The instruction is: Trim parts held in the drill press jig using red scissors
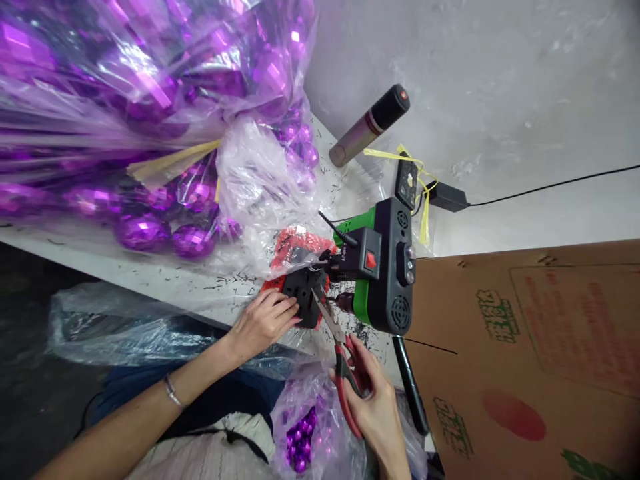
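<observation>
My right hand (373,393) grips scissors (345,373) with red and black handles; their blades are parted. The blade tips lie over a flat black plate (301,285) with small holes. My left hand (266,320) is closed at the near edge of this plate, fingers curled and pressed together on it. Red material (305,241) shows around the plate. Right beside it stands a green and black machine (385,267) with a red switch and a cable. Whether anything thin lies between the blades is too small to tell.
A large clear bag of shiny purple balls (145,230) covers the left of the white table (200,293). Dark scraps are scattered there. A dark-capped bottle (367,127) stands by the wall; a cardboard box (500,300) is at right. Another bag with purple pieces (303,437) is below.
</observation>
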{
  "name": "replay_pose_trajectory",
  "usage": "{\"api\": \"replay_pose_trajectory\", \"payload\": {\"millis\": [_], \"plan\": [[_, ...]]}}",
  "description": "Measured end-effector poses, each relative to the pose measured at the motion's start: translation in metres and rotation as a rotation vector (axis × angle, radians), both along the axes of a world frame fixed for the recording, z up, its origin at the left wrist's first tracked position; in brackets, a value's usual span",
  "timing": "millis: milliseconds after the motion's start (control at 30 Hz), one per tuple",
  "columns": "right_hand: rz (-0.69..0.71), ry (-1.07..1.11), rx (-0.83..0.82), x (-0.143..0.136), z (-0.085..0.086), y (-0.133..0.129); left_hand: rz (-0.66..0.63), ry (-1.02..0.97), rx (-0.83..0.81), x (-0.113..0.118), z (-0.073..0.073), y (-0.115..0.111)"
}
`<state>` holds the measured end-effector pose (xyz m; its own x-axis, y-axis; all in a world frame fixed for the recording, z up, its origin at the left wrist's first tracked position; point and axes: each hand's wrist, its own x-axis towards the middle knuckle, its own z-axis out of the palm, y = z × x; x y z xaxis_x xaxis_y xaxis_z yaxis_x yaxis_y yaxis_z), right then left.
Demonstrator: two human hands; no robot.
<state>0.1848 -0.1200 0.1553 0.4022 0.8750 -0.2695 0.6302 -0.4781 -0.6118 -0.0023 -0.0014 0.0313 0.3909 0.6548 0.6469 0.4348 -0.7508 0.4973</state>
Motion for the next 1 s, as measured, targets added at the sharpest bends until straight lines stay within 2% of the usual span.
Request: {"api": "replay_pose_trajectory", "payload": {"millis": [200, 300, 567, 733, 900, 1000], "plan": [[-0.082, 0.074, 0.05, -0.002, -0.015, 0.003, -0.006, -0.012, -0.009, 0.0, -0.001, 0.0], [-0.108, 0.093, 0.05, -0.004, -0.018, 0.003, -0.007, -0.011, -0.015, 0.0, -0.001, -0.001], [-0.181, 0.09, 0.041, -0.006, -0.005, 0.001, -0.012, -0.005, -0.016, 0.0, -0.002, -0.001], [-0.15, 0.1, 0.036, -0.009, -0.004, 0.002, -0.011, 0.01, -0.015, -0.001, -0.002, -0.001], [-0.208, 0.103, 0.059, -0.01, 0.0, 0.001, -0.014, 0.024, -0.01, -0.001, -0.003, -0.001], [-0.176, 0.124, 0.023, -0.008, 0.002, 0.003, -0.014, 0.02, -0.006, -0.001, -0.002, -0.001]]}}
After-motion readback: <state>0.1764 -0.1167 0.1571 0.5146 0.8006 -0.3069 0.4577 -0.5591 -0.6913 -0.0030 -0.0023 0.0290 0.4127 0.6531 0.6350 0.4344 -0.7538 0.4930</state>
